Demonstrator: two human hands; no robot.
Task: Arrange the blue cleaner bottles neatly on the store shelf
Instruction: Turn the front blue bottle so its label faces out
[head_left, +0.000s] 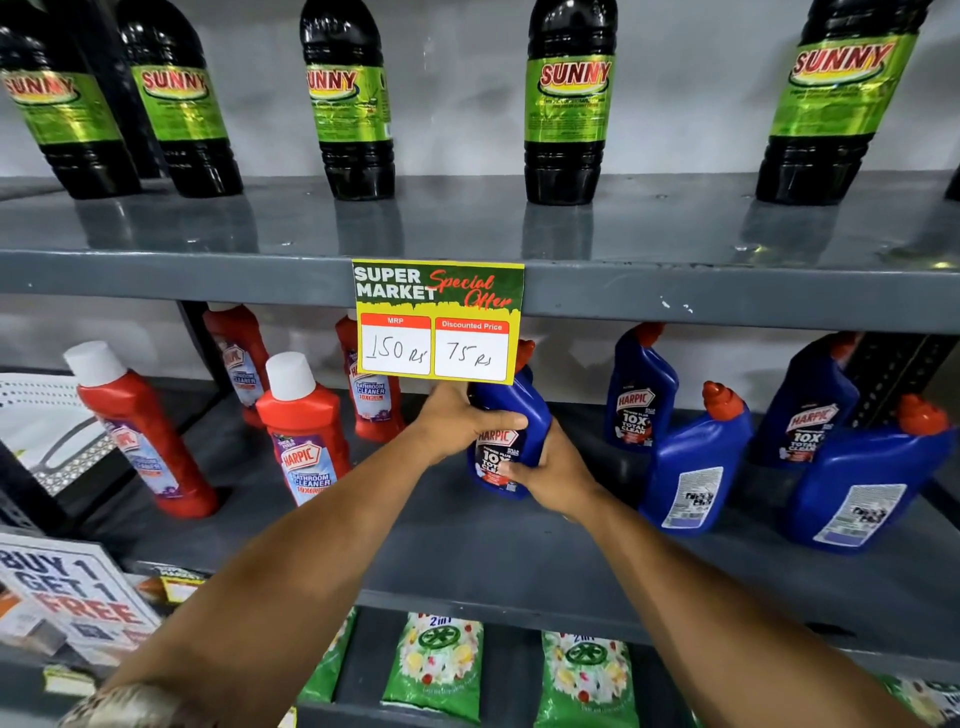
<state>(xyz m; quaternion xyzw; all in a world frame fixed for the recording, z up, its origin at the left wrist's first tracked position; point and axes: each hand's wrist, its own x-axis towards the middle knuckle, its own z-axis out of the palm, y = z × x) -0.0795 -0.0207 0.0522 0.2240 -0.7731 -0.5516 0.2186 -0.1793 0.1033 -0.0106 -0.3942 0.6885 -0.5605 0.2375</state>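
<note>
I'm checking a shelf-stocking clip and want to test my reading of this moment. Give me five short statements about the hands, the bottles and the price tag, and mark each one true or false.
1. Both hands hold the same blue plastic cleaner bottle. True: the left hand wraps its side and the right hand takes it lower down.
2. The yellow special-offer price tag hangs from the lower shelf's edge. False: it hangs from the upper grey metal shelf.
3. The front two blue bottles on the right show their back labels. True.
4. The red bathroom cleaner bottles have blue caps. False: the caps that show are white.
5. The dark bottles with green labels lie on their sides. False: they stand upright.
</note>
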